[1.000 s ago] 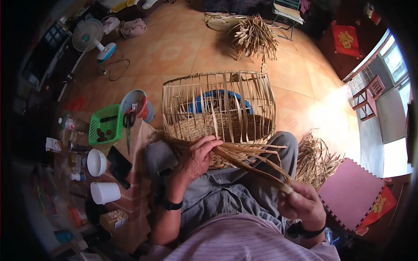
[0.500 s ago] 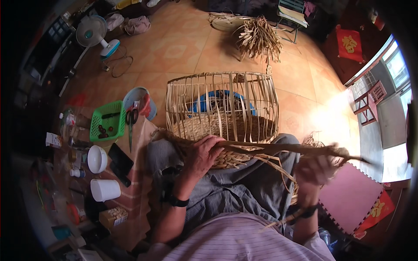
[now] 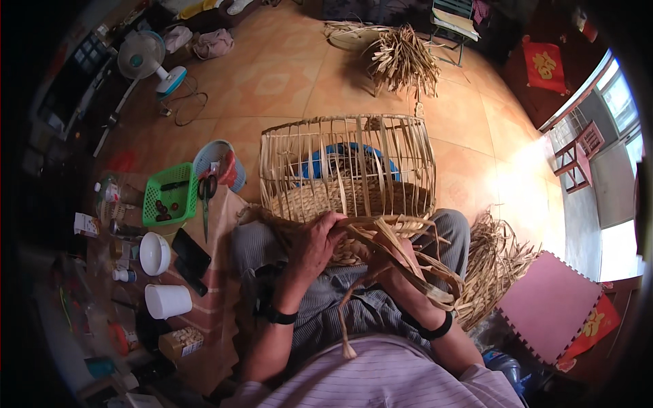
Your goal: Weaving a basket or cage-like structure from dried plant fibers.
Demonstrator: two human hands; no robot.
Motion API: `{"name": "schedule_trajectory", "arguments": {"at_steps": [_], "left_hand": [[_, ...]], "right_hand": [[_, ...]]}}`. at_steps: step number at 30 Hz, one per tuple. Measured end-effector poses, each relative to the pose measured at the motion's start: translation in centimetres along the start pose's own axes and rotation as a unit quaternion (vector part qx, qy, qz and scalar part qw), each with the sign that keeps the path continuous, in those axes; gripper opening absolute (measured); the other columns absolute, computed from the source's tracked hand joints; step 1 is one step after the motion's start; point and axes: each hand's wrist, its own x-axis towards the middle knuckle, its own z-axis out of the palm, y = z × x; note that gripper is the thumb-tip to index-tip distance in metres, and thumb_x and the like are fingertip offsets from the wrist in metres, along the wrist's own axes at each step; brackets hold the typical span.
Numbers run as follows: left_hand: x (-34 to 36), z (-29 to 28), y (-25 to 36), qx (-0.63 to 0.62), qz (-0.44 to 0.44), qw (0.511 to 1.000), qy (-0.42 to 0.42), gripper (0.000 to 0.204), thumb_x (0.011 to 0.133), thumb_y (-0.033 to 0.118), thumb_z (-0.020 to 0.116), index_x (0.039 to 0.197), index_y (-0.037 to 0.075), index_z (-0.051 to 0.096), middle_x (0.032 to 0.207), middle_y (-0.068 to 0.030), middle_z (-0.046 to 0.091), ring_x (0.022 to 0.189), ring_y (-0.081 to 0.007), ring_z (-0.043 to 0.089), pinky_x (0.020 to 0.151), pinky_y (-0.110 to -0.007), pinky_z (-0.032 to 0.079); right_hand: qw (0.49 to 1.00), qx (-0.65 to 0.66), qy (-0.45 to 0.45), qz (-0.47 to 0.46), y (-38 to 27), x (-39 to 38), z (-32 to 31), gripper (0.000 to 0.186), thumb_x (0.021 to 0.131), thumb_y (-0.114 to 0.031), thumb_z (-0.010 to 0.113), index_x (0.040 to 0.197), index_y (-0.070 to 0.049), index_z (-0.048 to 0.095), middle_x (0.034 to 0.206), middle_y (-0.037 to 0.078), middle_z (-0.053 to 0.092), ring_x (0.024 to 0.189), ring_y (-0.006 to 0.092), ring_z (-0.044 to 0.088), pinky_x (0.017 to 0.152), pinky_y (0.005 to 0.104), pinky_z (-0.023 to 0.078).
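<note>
A half-woven basket (image 3: 292,201) rests against my lap. Its lower part is braided, and long bare stakes rise to a rim wire. My left hand (image 3: 313,243) is closed at the near edge of the weaving, its thumb and fingers pinching a dried leaf strip (image 3: 425,270). Close beside it, my right hand (image 3: 382,253) is closed on the same strip work, its fingertips partly hidden. Loose strips loop over the right hand and wrist, and one thin twisted end hangs toward my shirt.
Left lie scissors (image 3: 207,197), a green basket (image 3: 170,194), a white bowl (image 3: 155,253) and a white cup (image 3: 168,300). A heap of dried strips (image 3: 493,268) and a pink foam mat (image 3: 549,306) are right. Ahead stand a strip bundle (image 3: 406,62) and a fan (image 3: 143,56).
My right hand has moved inward from the far right to beside my left hand. The strip, stretched out straight before, is now bent into loops. My left hand has stayed nearly in place.
</note>
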Motion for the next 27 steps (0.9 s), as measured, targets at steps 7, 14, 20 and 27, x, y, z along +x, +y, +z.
{"name": "schedule_trajectory", "arguments": {"at_steps": [7, 14, 20, 27], "left_hand": [[-0.6, 0.1, -1.1, -0.019, -0.019, 1.000, -0.002, 0.022, 0.108, 0.016, 0.072, 0.127, 0.005, 0.068, 0.105, -0.0191, 0.076, 0.098, -0.0377, 0.078, 0.085, -0.045, 0.060], [-0.8, 0.9, -2.6, -0.074, -0.009, 0.997, 0.031, 0.025, 0.110, 0.013, 0.072, 0.132, 0.003, 0.065, 0.104, -0.0177, 0.075, 0.093, -0.0341, 0.076, 0.083, -0.043, 0.059], [-1.3, 0.2, -2.1, -0.035, 0.048, 0.998, 0.030, 0.025, 0.110, 0.008, 0.070, 0.134, 0.003, 0.065, 0.105, -0.0175, 0.075, 0.096, -0.0349, 0.077, 0.082, -0.042, 0.060], [-0.8, 1.3, -0.4, 0.007, -0.011, 0.999, 0.036, 0.037, 0.104, 0.009, 0.074, 0.140, 0.006, 0.066, 0.109, -0.0194, 0.077, 0.098, -0.0383, 0.079, 0.083, -0.045, 0.061]], "right_hand": [[0.913, 0.309, -0.077, 0.255, -1.3, 0.3, -0.3, 0.031, 0.108, -0.022, 0.079, 0.127, 0.001, 0.069, 0.086, 0.005, 0.072, 0.067, 0.0135, 0.069, 0.057, 0.0296, 0.056], [0.958, 0.239, -0.050, 0.150, -1.6, 0.3, -0.3, 0.036, 0.100, -0.008, 0.077, 0.132, 0.003, 0.064, 0.082, 0.013, 0.070, 0.070, 0.0274, 0.071, 0.065, 0.0412, 0.057], [0.997, 0.035, -0.033, 0.058, -1.2, 3.8, 0.9, 0.050, 0.093, -0.031, 0.089, 0.120, -0.003, 0.057, 0.084, 0.023, 0.072, 0.081, 0.0486, 0.074, 0.068, 0.0517, 0.057], [0.909, 0.389, 0.038, 0.143, 3.5, 7.5, 0.0, 0.020, 0.112, -0.025, 0.069, 0.111, -0.006, 0.074, 0.091, 0.004, 0.073, 0.074, 0.0140, 0.070, 0.063, 0.0276, 0.053]]}}
